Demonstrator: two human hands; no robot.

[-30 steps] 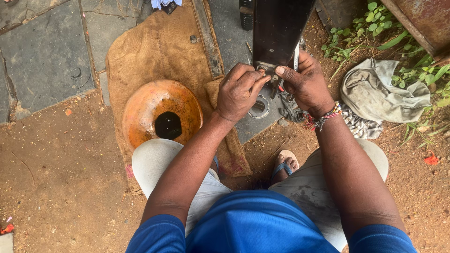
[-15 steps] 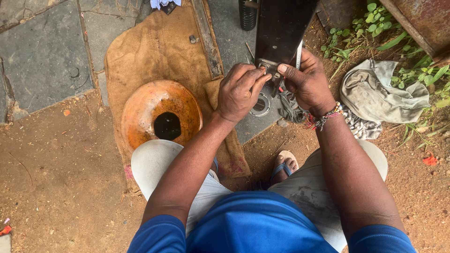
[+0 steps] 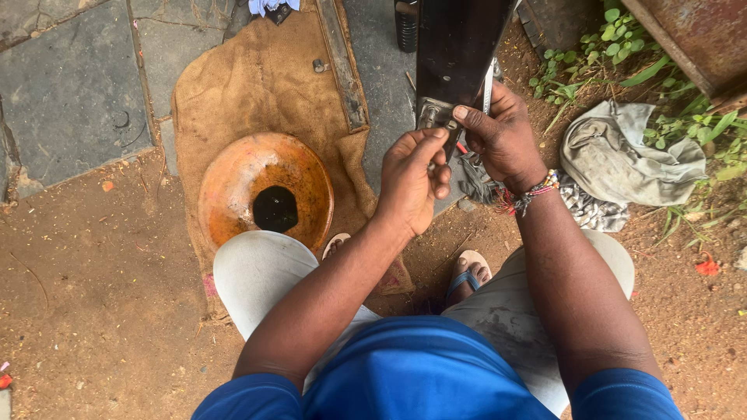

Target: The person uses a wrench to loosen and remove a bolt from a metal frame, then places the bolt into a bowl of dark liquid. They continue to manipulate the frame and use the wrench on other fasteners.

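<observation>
- left hand point(image 3: 414, 180) pinched on small fastener point(image 3: 430, 117) at dark metal bar point(image 3: 459, 47) end
- right hand point(image 3: 500, 136) wrapped around bar edge
- orange bowl point(image 3: 264, 190) set on burlap sack point(image 3: 257, 93)

Outdoor roadside repair yard — bare dirt ground point(image 3: 93, 311), stone slabs point(image 3: 70, 93), oily rusty pan point(image 3: 264, 190), burlap sack point(image 3: 257, 85)
</observation>
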